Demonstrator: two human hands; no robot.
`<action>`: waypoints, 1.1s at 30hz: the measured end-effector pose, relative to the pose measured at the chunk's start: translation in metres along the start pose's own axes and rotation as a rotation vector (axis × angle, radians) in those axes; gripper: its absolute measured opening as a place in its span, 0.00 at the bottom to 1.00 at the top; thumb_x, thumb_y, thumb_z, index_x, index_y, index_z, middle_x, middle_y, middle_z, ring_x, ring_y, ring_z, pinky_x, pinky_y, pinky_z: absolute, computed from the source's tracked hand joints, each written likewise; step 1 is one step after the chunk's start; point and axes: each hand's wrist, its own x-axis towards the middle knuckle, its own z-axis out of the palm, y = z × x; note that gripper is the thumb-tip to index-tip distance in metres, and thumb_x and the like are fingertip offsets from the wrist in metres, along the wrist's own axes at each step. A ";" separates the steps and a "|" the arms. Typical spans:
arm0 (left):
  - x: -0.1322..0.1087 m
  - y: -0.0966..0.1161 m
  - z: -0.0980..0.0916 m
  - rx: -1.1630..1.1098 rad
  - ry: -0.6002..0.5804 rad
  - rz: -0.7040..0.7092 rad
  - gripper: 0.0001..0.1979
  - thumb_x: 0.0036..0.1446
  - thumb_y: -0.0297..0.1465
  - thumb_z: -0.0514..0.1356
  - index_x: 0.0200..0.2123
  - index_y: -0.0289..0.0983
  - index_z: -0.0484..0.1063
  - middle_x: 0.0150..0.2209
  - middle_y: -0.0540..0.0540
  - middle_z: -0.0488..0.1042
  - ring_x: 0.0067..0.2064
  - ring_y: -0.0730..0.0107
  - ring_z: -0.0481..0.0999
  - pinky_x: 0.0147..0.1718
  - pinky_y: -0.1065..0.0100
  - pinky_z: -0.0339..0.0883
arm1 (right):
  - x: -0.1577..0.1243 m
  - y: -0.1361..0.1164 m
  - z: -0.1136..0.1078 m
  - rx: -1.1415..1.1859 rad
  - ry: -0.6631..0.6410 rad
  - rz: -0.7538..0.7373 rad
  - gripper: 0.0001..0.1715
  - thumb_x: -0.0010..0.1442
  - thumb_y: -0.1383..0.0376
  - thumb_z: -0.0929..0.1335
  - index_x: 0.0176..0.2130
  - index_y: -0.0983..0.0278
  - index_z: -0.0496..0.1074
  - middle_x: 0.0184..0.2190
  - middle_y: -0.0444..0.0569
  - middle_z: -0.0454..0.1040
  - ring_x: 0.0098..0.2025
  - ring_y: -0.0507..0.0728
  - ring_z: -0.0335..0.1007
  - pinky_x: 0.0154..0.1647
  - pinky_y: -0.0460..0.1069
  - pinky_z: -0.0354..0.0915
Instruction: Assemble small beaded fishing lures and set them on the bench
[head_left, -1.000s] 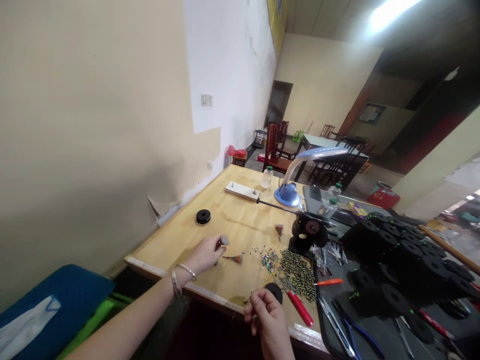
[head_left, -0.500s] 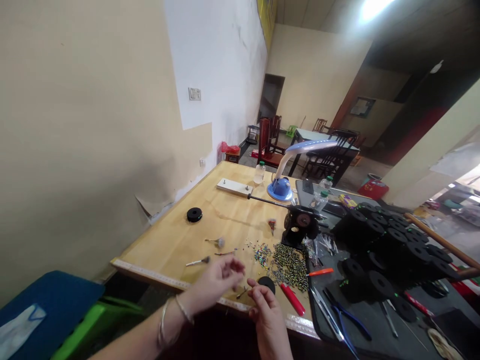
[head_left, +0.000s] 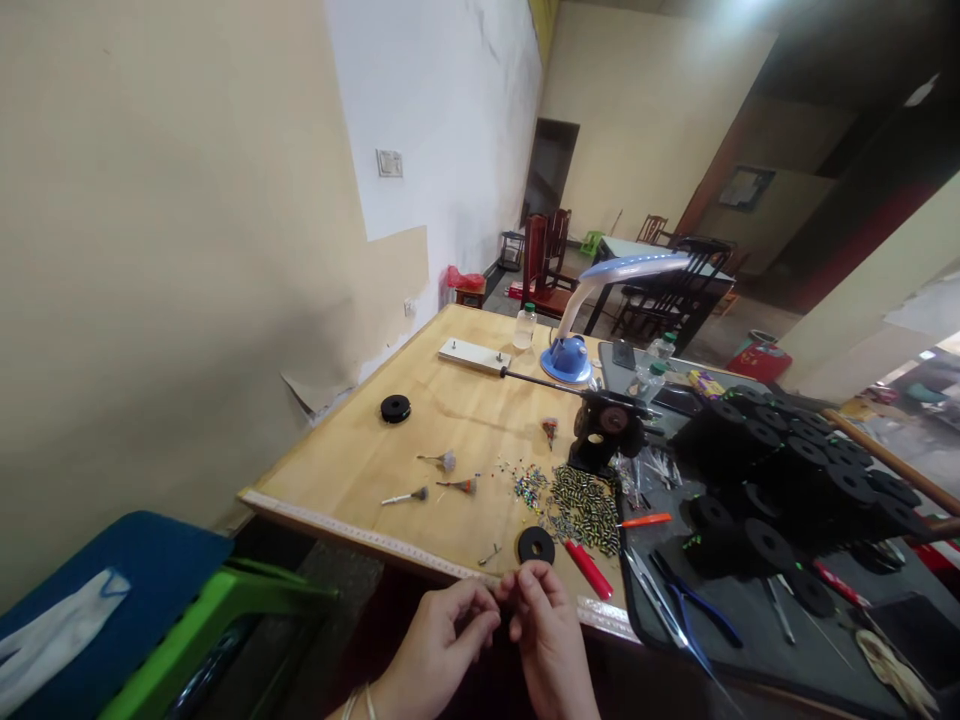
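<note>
My left hand (head_left: 439, 655) and my right hand (head_left: 544, 640) meet at the fingertips just below the table's front edge. Anything pinched between them is too small to make out. Nearest them lies a black rubber ring (head_left: 535, 545), with a small metal pin (head_left: 490, 554) to its left. Several small tufted bead pieces, such as one (head_left: 446, 460) and another (head_left: 405, 496), rest further up the wooden table (head_left: 337, 470). Loose coloured beads (head_left: 529, 487) and a heap of striped beads (head_left: 585, 510) lie to their right.
A measuring tape (head_left: 367, 540) runs along the table's front edge. A red-handled tool (head_left: 589, 568) lies near the edge. On the dark mat (head_left: 750, 640) to the right sit pliers (head_left: 690, 610) and stacked black spools (head_left: 787, 470). A blue lamp (head_left: 566, 360) stands at the back.
My left hand has moved right and down from over the table to meet my right hand below the front edge. Several small tufted pieces now lie on the table.
</note>
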 end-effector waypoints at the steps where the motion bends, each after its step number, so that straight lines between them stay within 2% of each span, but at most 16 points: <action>1: -0.004 -0.002 -0.001 0.024 0.007 0.018 0.13 0.56 0.38 0.60 0.25 0.36 0.72 0.20 0.51 0.69 0.22 0.73 0.65 0.23 0.73 0.57 | -0.002 0.001 0.001 0.008 -0.018 0.020 0.18 0.47 0.55 0.76 0.29 0.62 0.69 0.22 0.43 0.73 0.24 0.52 0.68 0.17 0.41 0.57; 6: -0.014 -0.007 -0.005 0.124 0.019 0.029 0.13 0.57 0.37 0.59 0.24 0.36 0.73 0.19 0.51 0.70 0.23 0.72 0.67 0.24 0.73 0.58 | -0.009 0.010 0.002 0.012 -0.046 0.048 0.18 0.49 0.54 0.75 0.29 0.63 0.68 0.22 0.43 0.73 0.24 0.51 0.68 0.18 0.40 0.59; 12: -0.017 -0.005 -0.009 0.236 -0.001 0.034 0.10 0.57 0.33 0.59 0.26 0.37 0.76 0.25 0.45 0.76 0.28 0.66 0.72 0.30 0.71 0.63 | -0.013 0.013 0.000 0.015 -0.054 0.042 0.18 0.50 0.55 0.75 0.29 0.63 0.67 0.23 0.43 0.73 0.25 0.50 0.69 0.20 0.40 0.60; 16: -0.016 -0.004 -0.013 0.284 -0.017 0.124 0.08 0.57 0.29 0.59 0.28 0.38 0.77 0.30 0.44 0.78 0.34 0.64 0.76 0.35 0.70 0.66 | -0.015 0.014 -0.002 -0.003 -0.058 0.033 0.20 0.49 0.53 0.75 0.30 0.62 0.67 0.22 0.43 0.72 0.25 0.50 0.67 0.19 0.40 0.59; 19: -0.014 -0.002 -0.022 0.335 -0.013 0.230 0.08 0.58 0.28 0.57 0.31 0.39 0.77 0.33 0.44 0.78 0.36 0.65 0.76 0.38 0.70 0.67 | -0.014 0.017 -0.004 -0.052 -0.028 0.029 0.22 0.49 0.51 0.75 0.29 0.62 0.65 0.19 0.40 0.69 0.19 0.47 0.59 0.15 0.39 0.53; 21: -0.011 0.000 -0.034 0.390 0.064 0.283 0.08 0.58 0.28 0.57 0.32 0.39 0.76 0.33 0.45 0.78 0.36 0.66 0.76 0.38 0.70 0.68 | -0.013 0.018 -0.007 -0.073 0.007 0.029 0.23 0.48 0.50 0.75 0.29 0.63 0.65 0.18 0.38 0.66 0.16 0.45 0.53 0.13 0.39 0.48; 23: -0.007 0.003 -0.052 0.442 0.219 0.298 0.07 0.59 0.30 0.57 0.33 0.39 0.76 0.32 0.46 0.78 0.34 0.67 0.76 0.36 0.71 0.68 | -0.013 0.018 -0.010 -0.081 0.038 0.027 0.23 0.48 0.50 0.75 0.29 0.63 0.65 0.18 0.37 0.64 0.16 0.43 0.49 0.14 0.38 0.45; 26: -0.001 0.004 -0.080 0.486 0.432 0.278 0.07 0.58 0.34 0.59 0.32 0.38 0.75 0.32 0.47 0.78 0.33 0.66 0.76 0.35 0.71 0.68 | -0.013 0.018 -0.013 -0.072 0.063 0.032 0.22 0.48 0.51 0.75 0.30 0.63 0.65 0.18 0.36 0.62 0.16 0.43 0.45 0.14 0.39 0.42; 27: 0.000 0.003 -0.088 0.480 0.469 0.257 0.07 0.57 0.34 0.60 0.33 0.37 0.75 0.33 0.47 0.79 0.34 0.66 0.77 0.36 0.70 0.69 | -0.014 0.018 -0.014 -0.069 0.065 0.036 0.22 0.48 0.51 0.75 0.30 0.63 0.65 0.18 0.36 0.62 0.16 0.43 0.45 0.14 0.39 0.41; 30: 0.000 -0.002 -0.099 0.443 0.508 0.219 0.09 0.56 0.36 0.60 0.33 0.37 0.75 0.33 0.46 0.79 0.36 0.64 0.78 0.37 0.70 0.70 | -0.015 0.019 -0.016 -0.060 0.065 0.039 0.22 0.49 0.52 0.75 0.30 0.63 0.65 0.18 0.35 0.60 0.16 0.43 0.43 0.14 0.40 0.40; 33: -0.001 -0.003 -0.096 0.423 0.481 0.208 0.09 0.56 0.36 0.60 0.33 0.37 0.75 0.33 0.46 0.79 0.36 0.64 0.78 0.37 0.70 0.70 | -0.016 0.018 -0.016 -0.056 0.073 0.044 0.22 0.49 0.52 0.75 0.30 0.63 0.65 0.17 0.35 0.59 0.16 0.43 0.43 0.14 0.40 0.39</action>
